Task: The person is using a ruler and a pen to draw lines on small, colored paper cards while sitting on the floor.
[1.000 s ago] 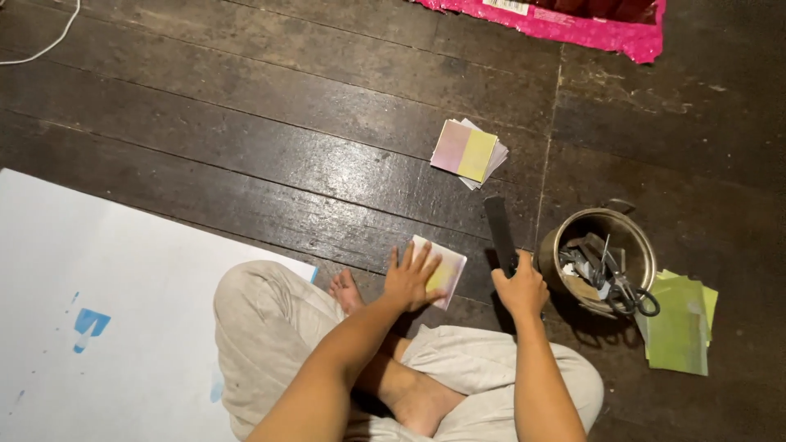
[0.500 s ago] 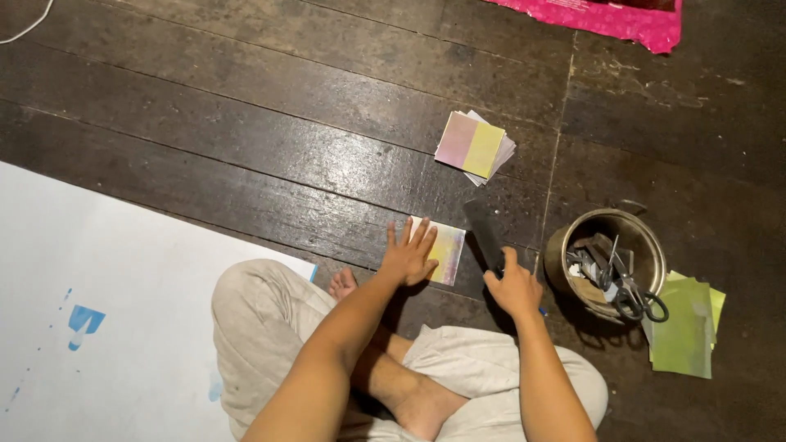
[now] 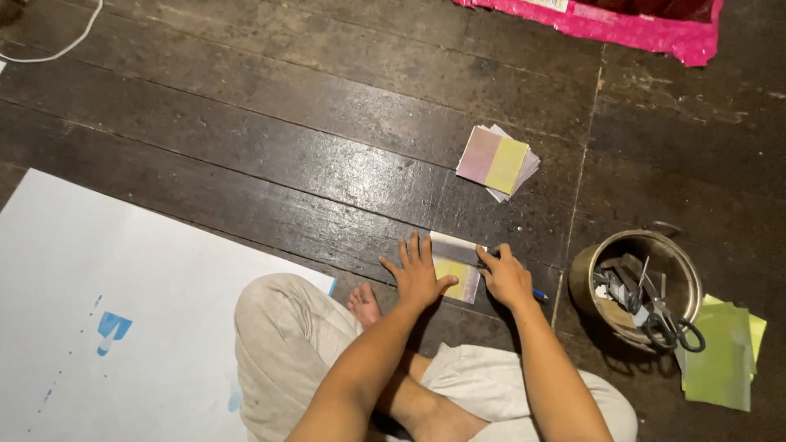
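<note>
A small pale card with a yellow patch [image 3: 460, 282] lies on the dark plank floor in front of my crossed legs. My left hand [image 3: 417, 274] rests flat on its left part with the fingers spread. A grey ruler [image 3: 454, 251] lies across the card's top edge. My right hand [image 3: 508, 278] grips the ruler's right end, fingertips on it. A small blue tip [image 3: 540, 293] sticks out from under that hand; I cannot tell what it belongs to.
A stack of pink, yellow and white papers [image 3: 495, 162] lies further out. A metal pot [image 3: 583, 274] with scissors [image 3: 667, 323] stands at right, beside green sheets [image 3: 720, 360]. A large white sheet [image 3: 123, 270] lies at left, pink material [image 3: 622, 24] at the top.
The ruler pointed away from me beside the card; my right hand has swung it round and laid it flat across the card. My left hand has stayed on the card.
</note>
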